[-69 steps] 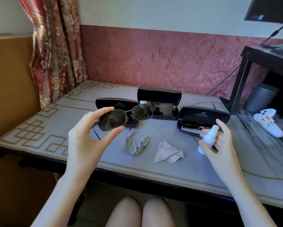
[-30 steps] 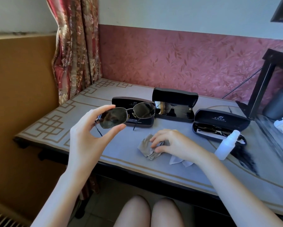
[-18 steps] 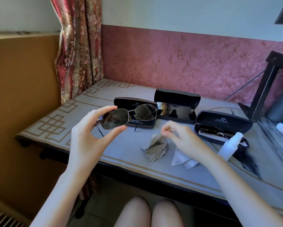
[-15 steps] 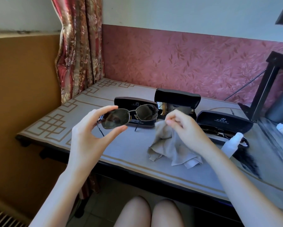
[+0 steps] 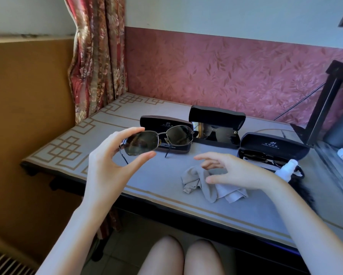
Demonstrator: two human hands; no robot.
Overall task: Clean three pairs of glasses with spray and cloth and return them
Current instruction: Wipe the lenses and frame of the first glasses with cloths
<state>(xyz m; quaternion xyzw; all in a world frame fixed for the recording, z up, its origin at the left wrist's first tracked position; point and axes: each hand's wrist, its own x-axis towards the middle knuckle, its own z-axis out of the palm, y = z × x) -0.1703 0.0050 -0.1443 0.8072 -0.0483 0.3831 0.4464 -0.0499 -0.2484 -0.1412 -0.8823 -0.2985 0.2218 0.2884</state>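
My left hand (image 5: 109,165) pinches a pair of dark-lensed, thin metal-framed sunglasses (image 5: 158,138) by the left lens, held up above the table. My right hand (image 5: 232,171) hovers open, fingers spread, just over a crumpled grey cloth (image 5: 196,181) lying on the table, with a paler cloth (image 5: 234,194) partly under it. Three black cases stand open at the back: the left one (image 5: 164,124) empty behind the held glasses, the middle one (image 5: 216,124) with dark glasses inside, the right one (image 5: 273,147) holding another pair. A white spray bottle (image 5: 285,169) lies by the right case.
The grey table (image 5: 146,181) with a gold fret border has its front edge just above my knees. A patterned curtain (image 5: 97,56) hangs at the back left. A black stand (image 5: 325,108) and a dark fuzzy object (image 5: 299,191) occupy the right side.
My right hand set the spray bottle down, picked up the grey cloth and lifted it toward the glasses, then let it drop back on the table. The left hand kept the sunglasses still.
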